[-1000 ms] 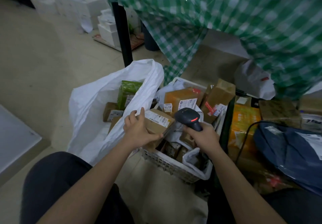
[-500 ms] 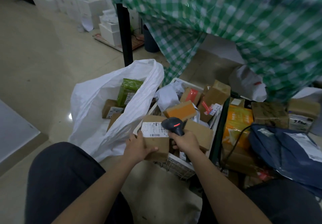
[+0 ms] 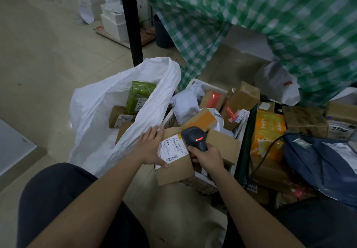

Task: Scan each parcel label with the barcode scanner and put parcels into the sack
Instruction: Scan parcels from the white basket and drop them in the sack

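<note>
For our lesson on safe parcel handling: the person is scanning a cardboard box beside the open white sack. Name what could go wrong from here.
1. The left hand holds the cardboard box only at its left edge, with the thumb on the label; it may slip or block a barcode.
2. The barcode scanner in the right hand sits very close to the label, so it could misread.
3. The white sack has a sagging rim; the box might catch on it.

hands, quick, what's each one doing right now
Left hand: holds the cardboard parcel, thumb across the label's lower edge, fingers along its far side.
Right hand: gripping the barcode scanner, aimed at the label.
</note>
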Tool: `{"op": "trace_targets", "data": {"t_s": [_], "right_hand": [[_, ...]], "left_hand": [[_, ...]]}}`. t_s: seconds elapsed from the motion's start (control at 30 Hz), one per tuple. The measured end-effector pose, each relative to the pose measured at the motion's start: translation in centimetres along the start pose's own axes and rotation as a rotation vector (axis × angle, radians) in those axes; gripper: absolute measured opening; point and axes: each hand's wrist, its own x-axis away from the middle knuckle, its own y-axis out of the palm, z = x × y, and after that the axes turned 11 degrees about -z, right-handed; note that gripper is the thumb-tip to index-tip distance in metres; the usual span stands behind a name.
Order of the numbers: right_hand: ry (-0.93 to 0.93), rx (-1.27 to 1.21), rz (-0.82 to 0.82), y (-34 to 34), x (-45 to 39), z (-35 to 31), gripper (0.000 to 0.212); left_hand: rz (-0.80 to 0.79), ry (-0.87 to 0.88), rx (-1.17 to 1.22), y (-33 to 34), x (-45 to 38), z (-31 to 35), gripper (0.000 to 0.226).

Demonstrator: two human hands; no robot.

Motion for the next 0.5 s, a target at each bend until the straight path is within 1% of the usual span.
{"op": "trace_targets", "data": {"t_s": [0.03,0.1,0.17,0.2,0.3,0.4,0.43,0.5], "right_hand": [[-0.004,0.020,0.003,-0.1,0.2,-0.1,0.049],[0.002,0.089,0.017,-0.4,0.8,-0.4,0.039],[0.008,0.129,0.038,-0.9,1.4,-0.3,0.024],[0.011,0.132,0.048,-1.1,1.4,-0.1,0.021],[0.009,0.137,0.098,-1.4,1.4,0.6,0.024],[0.016,0.131,0.088,-1.1,1.0,0.7,0.021],[0.010,0.138,0.075,-0.9,0.9,0.6,0.020],[-0.008,0.182,0.072,-0.3,0.7,0.4,0.019]], "left_hand": [[-0.013,0.004,0.019,-0.2,-0.2,0.0,0.138],[0.036,-0.033,0.150,-0.4,-0.6,0.1,0.127],[0.084,-0.110,0.271,-0.2,-0.9,0.3,0.117],[0.096,-0.156,0.319,0.0,-1.0,0.4,0.114],[0.187,-0.268,0.449,1.1,-0.8,0.9,0.103],[0.268,-0.375,0.499,2.0,-0.4,1.3,0.102],[0.281,-0.387,0.515,2.5,-0.5,1.0,0.103],[0.268,-0.386,0.624,3.0,-0.4,0.5,0.100]]}}
